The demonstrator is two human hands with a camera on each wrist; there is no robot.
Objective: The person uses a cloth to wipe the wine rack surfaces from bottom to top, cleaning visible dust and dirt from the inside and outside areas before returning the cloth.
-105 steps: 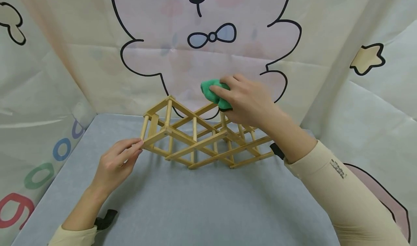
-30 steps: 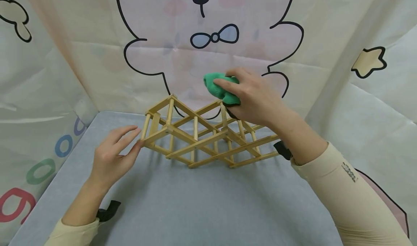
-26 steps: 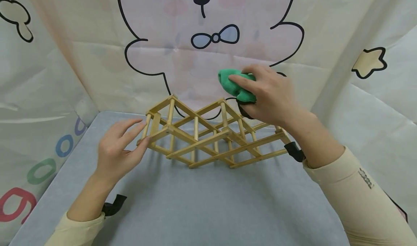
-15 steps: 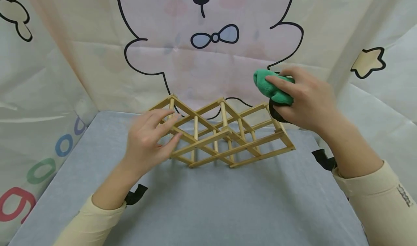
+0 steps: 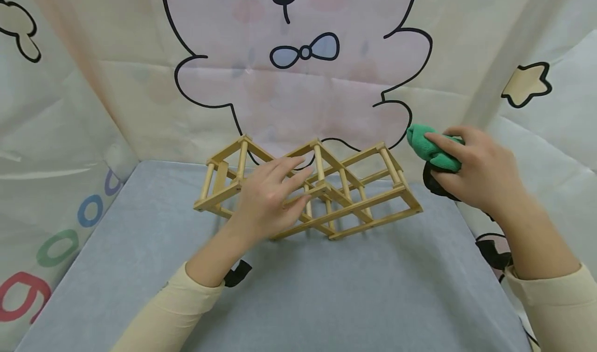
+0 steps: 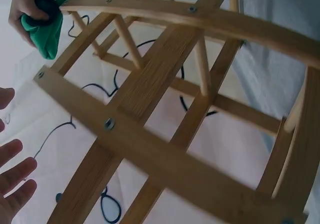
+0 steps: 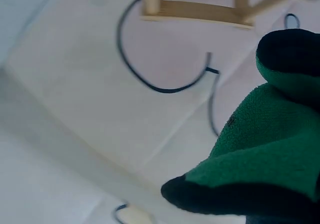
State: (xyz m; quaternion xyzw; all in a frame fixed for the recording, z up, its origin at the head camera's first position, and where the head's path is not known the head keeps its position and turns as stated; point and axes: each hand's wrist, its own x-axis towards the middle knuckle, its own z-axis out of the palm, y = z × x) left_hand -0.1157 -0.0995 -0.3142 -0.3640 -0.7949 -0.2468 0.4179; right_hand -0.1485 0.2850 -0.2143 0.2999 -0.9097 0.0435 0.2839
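A folding wooden wine rack (image 5: 359, 206) of crossed slats and round dowels stands spread in a zigzag on the table. My left hand (image 5: 270, 199) is in front of its middle, fingers spread and loosely bent, gripping nothing; the head view does not show whether it touches the slats. In the left wrist view the fingertips (image 6: 17, 174) are apart from the rack's near slat (image 6: 145, 145). Beyond the rack's right end, my right hand (image 5: 482, 173) holds a bunched green cloth (image 5: 431, 147) with dark edging. The cloth (image 7: 270, 134) fills the right side of the right wrist view.
A grey-blue cloth covers the table (image 5: 326, 295). Behind it hangs a pale curtain (image 5: 130, 82) with a cartoon bear, and side curtains close in both sides. Black straps (image 5: 238, 273) show at both wrists.
My right hand has carried the green cloth rightward off the rack, past its right end. My left hand has left the rack's left end and moved right to its middle. The rack stays put.
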